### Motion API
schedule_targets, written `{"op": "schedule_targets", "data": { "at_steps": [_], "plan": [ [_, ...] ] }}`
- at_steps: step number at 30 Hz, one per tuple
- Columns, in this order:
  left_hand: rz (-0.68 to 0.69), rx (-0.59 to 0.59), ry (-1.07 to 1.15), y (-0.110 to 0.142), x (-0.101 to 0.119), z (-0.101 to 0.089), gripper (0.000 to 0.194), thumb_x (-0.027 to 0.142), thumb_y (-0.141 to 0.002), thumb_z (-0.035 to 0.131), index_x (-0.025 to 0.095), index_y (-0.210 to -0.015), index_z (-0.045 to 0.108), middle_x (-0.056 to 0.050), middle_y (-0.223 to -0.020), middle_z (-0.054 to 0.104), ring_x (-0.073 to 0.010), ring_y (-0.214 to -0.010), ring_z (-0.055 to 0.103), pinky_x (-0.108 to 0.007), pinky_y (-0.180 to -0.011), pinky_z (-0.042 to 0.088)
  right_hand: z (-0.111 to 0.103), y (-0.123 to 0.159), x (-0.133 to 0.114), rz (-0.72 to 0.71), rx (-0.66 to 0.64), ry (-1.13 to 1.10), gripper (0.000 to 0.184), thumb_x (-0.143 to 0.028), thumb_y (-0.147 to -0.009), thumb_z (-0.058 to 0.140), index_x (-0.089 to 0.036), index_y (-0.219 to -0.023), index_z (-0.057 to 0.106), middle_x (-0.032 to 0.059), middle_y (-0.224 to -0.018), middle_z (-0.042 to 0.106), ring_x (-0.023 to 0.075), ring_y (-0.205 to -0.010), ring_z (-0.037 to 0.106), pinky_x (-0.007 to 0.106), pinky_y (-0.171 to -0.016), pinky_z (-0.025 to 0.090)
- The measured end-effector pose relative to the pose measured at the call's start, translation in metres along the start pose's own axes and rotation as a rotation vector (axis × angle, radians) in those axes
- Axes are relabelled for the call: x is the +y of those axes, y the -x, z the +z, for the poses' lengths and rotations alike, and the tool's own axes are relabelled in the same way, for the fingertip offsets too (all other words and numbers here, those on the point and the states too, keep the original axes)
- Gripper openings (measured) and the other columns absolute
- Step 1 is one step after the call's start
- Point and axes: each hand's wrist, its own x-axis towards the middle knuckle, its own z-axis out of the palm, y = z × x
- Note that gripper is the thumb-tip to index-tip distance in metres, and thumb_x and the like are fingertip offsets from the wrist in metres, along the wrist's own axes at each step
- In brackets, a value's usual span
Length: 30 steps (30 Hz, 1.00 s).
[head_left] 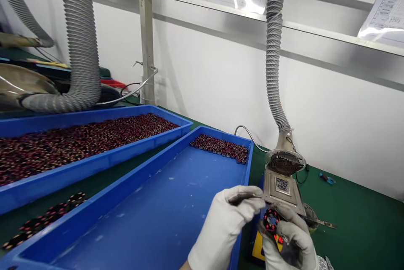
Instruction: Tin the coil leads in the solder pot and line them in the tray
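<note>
My right hand (290, 236), in a white glove with grey-stained fingers, grips a small dark ring-shaped part (271, 220) with pink and coppery spots around its rim. It is pinched between thumb and fingers, its round face showing. Close on its left is my left hand (232, 217), also gloved, with fingers bent and fingertips brought together near the ring; whether something tiny is between them I cannot make out. Just beyond both hands stands what looks like a solder pot (279, 194), with a square opening of shiny metal and a red-lit display partly hidden by my right hand.
A blue tray (151, 202) holds rows of similar parts (221, 148) at its far end. Another blue tray (176, 133) at left is filled with them. Several loose parts (47, 219) lie between. A grey extraction hose (274, 59) hangs over the pot; blue-handled cutters (327, 178) lie right.
</note>
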Motion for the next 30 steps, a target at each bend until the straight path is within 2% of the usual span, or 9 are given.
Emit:
{"op": "schedule_targets", "data": {
  "at_steps": [3,7,10,14,17,19,23,28,30],
  "plan": [
    [0.078,0.034,0.084,0.002,0.007,-0.004,0.013,0.017,-0.052,0.065,0.018,-0.065,0.066,0.000,-0.064,0.068,-0.0147,-0.064,0.061,-0.026,-0.067,0.048,-0.001,0.002,0.001,0.048,-0.032,-0.051,0.026,-0.010,-0.064,0.069,-0.027,-0.082,0.061,0.0038,-0.093,0.063,0.0192,-0.083,0.061,0.029,-0.065,0.050],
    [-0.109,-0.158,-0.089,0.002,0.015,-0.003,0.021,0.014,-0.048,0.066,0.015,-0.069,0.068,0.000,-0.061,0.066,-0.0143,-0.062,0.059,-0.026,-0.062,0.047,0.001,0.003,0.002,0.028,-0.050,-0.077,0.028,-0.008,-0.065,0.067,-0.027,-0.084,0.060,0.0028,-0.092,0.062,0.0170,-0.084,0.060,0.026,-0.068,0.049],
    [-0.082,-0.056,-0.086,0.000,0.011,-0.002,0.010,0.016,-0.051,0.067,0.015,-0.061,0.066,0.000,-0.059,0.067,-0.0129,-0.059,0.058,-0.024,-0.061,0.046,0.002,0.005,0.004,0.032,-0.066,-0.122,0.025,-0.012,-0.067,0.066,-0.027,-0.085,0.059,0.0030,-0.093,0.061,0.0168,-0.085,0.059,0.025,-0.067,0.051],
    [0.063,0.109,0.080,-0.003,0.009,-0.005,0.014,0.016,-0.050,0.068,0.017,-0.064,0.066,0.002,-0.060,0.068,-0.0118,-0.061,0.060,-0.022,-0.064,0.047,0.002,0.008,0.006,0.091,-0.079,-0.178,0.017,-0.017,-0.071,0.065,-0.026,-0.082,0.058,0.0051,-0.094,0.060,0.0197,-0.086,0.059,0.028,-0.060,0.052],
    [-0.075,-0.062,-0.002,-0.002,0.013,-0.005,0.024,0.010,-0.045,0.065,0.017,-0.068,0.067,0.004,-0.053,0.064,-0.0118,-0.057,0.057,-0.023,-0.057,0.045,0.001,0.007,0.006,0.067,-0.095,-0.146,0.022,-0.012,-0.070,0.066,-0.026,-0.083,0.057,0.0052,-0.094,0.059,0.0194,-0.085,0.058,0.029,-0.063,0.050],
    [-0.172,-0.159,-0.100,0.001,0.013,-0.001,0.022,0.009,-0.045,0.065,0.015,-0.066,0.067,0.003,-0.052,0.063,-0.0121,-0.055,0.055,-0.023,-0.055,0.044,0.002,0.005,0.005,0.024,-0.098,-0.087,0.027,-0.005,-0.066,0.067,-0.025,-0.081,0.057,0.0042,-0.093,0.059,0.0175,-0.082,0.059,0.027,-0.064,0.049],
    [-0.106,-0.024,-0.038,0.003,0.004,0.001,0.011,0.014,-0.051,0.068,0.015,-0.062,0.068,0.000,-0.060,0.069,-0.0132,-0.061,0.060,-0.023,-0.062,0.047,0.007,0.004,0.000,0.009,-0.082,-0.109,0.025,-0.004,-0.066,0.065,-0.025,-0.076,0.056,0.0021,-0.090,0.058,0.0152,-0.084,0.057,0.022,-0.063,0.049],
    [0.107,0.071,0.280,-0.003,0.005,-0.014,0.012,0.016,-0.054,0.073,0.021,-0.064,0.068,0.005,-0.063,0.070,-0.0101,-0.065,0.064,-0.017,-0.068,0.050,0.007,0.006,-0.005,0.218,-0.063,-0.230,0.024,-0.010,-0.067,0.067,-0.025,-0.082,0.056,0.0031,-0.091,0.060,0.0148,-0.080,0.059,0.022,-0.061,0.050],
    [0.146,0.126,0.260,-0.001,0.012,-0.023,0.012,0.019,-0.054,0.074,0.024,-0.063,0.068,0.006,-0.064,0.071,-0.0108,-0.065,0.065,-0.016,-0.066,0.051,0.001,0.002,-0.003,0.317,-0.057,-0.250,0.027,-0.014,-0.063,0.072,-0.025,-0.083,0.058,0.0030,-0.088,0.063,0.0156,-0.078,0.062,0.024,-0.064,0.051]
  ]
}}
